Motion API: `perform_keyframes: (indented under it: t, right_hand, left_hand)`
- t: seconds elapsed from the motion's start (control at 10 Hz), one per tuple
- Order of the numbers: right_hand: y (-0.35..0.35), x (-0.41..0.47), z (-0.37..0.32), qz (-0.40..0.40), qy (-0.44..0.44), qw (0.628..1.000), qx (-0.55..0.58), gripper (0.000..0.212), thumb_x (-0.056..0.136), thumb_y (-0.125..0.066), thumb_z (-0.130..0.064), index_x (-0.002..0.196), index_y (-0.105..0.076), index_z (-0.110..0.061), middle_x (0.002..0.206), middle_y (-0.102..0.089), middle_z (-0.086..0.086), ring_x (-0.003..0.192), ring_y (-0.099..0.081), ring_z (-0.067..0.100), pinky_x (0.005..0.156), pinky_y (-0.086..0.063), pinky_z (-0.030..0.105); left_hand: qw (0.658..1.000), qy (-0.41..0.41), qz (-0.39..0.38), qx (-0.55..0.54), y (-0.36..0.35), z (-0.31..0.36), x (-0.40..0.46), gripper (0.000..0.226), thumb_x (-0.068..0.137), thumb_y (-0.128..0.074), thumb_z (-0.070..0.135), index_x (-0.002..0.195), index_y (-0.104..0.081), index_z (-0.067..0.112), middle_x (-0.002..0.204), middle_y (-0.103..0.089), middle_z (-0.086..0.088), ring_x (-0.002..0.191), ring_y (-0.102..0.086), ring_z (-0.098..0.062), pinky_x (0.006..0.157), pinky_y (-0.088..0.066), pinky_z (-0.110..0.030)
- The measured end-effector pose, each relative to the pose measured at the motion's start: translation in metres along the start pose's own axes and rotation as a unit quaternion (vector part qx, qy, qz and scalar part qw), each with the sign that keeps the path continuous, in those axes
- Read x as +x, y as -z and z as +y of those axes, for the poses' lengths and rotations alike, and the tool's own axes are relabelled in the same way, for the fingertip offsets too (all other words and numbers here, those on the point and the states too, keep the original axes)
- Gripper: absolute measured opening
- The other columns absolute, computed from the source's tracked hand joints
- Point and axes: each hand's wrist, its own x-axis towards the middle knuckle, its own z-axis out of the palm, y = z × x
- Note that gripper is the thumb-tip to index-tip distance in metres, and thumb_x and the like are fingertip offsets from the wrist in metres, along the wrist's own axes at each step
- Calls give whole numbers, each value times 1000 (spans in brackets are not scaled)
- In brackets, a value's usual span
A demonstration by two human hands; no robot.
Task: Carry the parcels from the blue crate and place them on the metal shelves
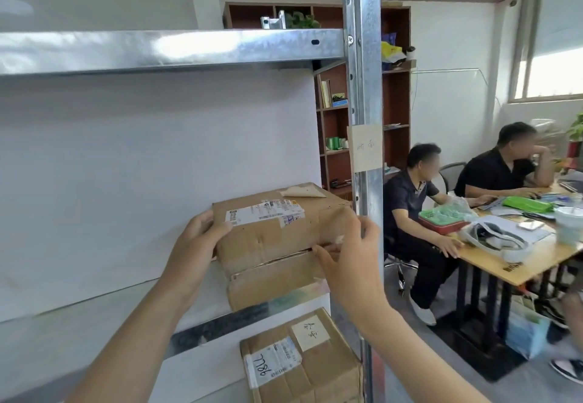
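Observation:
A worn brown cardboard parcel (277,235) with a white shipping label rests at the right end of the middle metal shelf (94,317), its front hanging slightly over the edge. My left hand (202,241) grips its left side. My right hand (350,260) holds its right front corner, next to the shelf's upright post (364,87). A second cardboard parcel (303,361), marked 7786, lies on the shelf below. The blue crate is out of view.
An upper metal shelf (157,49) runs overhead. To the right, two seated people (410,207) work at a wooden table (533,260) covered with papers, bags and a cup. A brown bookcase (394,103) stands behind the post.

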Motion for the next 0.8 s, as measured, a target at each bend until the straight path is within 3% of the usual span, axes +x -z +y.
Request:
perform_keyframes:
  t: [0.1,0.2,0.3,0.4,0.5,0.6,0.7,0.8]
  right_hand:
    - [-4,-3,8,-10,51,998,-22,64,95,-69,-5,144,-40,-35,159,-19,-7,107,-59,17,91,-52,21]
    - [-5,-2,13,-26,78,995,-53,51,96,-70,-6,143,-58,-17,152,-43,9,107,-64,23,94,-60,38]
    - [-3,0,16,-26,80,995,-56,49,97,-69,-6,145,-59,-12,147,-52,10,115,-64,26,97,-53,29]
    - [0,1,19,-34,77,995,-60,52,100,-66,-11,150,-53,-14,148,-52,7,122,-60,24,99,-45,25]
    - [4,-1,23,-53,81,994,-54,53,101,-65,-18,152,-50,-16,147,-53,5,124,-58,24,105,-51,33]
    - [6,-4,25,-62,88,993,-41,54,102,-65,-25,153,-49,-20,145,-55,2,120,-59,22,99,-51,30]
    - [4,-7,25,-52,96,994,-9,54,101,-63,-26,153,-49,-23,145,-57,1,116,-60,21,93,-47,27]
    - [1,-13,15,-50,94,994,6,53,101,-61,-24,153,-48,-26,147,-56,-2,120,-56,14,94,-41,17]
  left_hand:
    - [1000,-8,6,15,-6,-4,2,15,99,-65,32,110,-70,41,115,-79,15,114,-71,-14,98,-55,-41]
    - [1000,-4,13,23,-11,-4,1,17,84,-65,48,98,-74,52,110,-80,21,113,-70,-11,108,-52,-48]
    - [1000,-11,5,17,-17,-6,0,22,75,-64,59,94,-73,64,111,-79,25,113,-70,-8,109,-51,-49]
    - [1000,-14,-5,-1,-26,-7,-3,20,80,-63,57,95,-73,66,109,-78,29,103,-72,4,104,-52,-41]
    - [1000,-17,7,-18,-32,-7,-7,25,90,-60,48,112,-73,48,111,-80,24,101,-73,6,102,-51,-36]
    - [998,-10,21,-52,-32,-5,-16,37,96,-55,48,125,-71,32,118,-79,13,108,-71,-4,100,-50,-36]
    - [989,27,72,-129,-24,-4,-26,36,107,-50,36,137,-63,22,138,-66,-1,134,-58,-20,118,-42,-46]
    - [983,58,108,-140,-10,-5,-42,46,108,-48,36,150,-53,18,151,-53,-6,143,-49,-24,119,-39,-45]
